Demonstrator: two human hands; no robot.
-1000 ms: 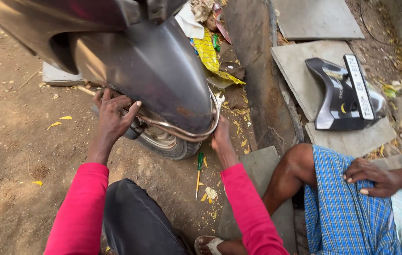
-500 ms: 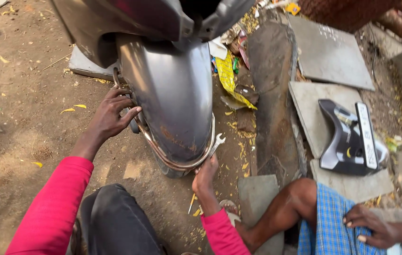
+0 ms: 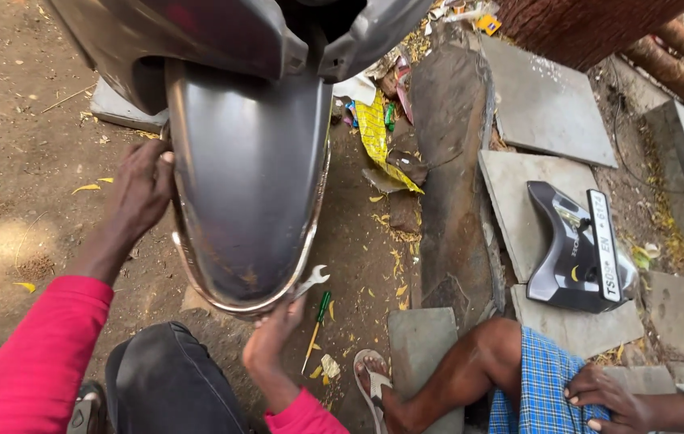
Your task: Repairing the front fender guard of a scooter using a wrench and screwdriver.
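A grey scooter front mudguard (image 3: 249, 169) fills the upper middle, with the body panels above it. My left hand (image 3: 143, 193) reaches behind the mudguard's left edge, fingers spread against it. My right hand (image 3: 276, 331) is at the mudguard's lower rim and grips a silver open-ended spanner (image 3: 311, 281) whose jaw sticks out to the right. Both my sleeves are pink.
A green-handled screwdriver (image 3: 318, 317) lies on the dirt by my right hand. Another person sits at lower right, a bare leg (image 3: 471, 374) and a hand (image 3: 603, 398) on blue checked cloth. A detached grey panel with a number plate (image 3: 579, 249) rests on stone slabs. Litter lies by the kerb.
The view has moved closer over the mudguard. My left hand slid up along its left edge. My right hand with the spanner stays at the lower rim.
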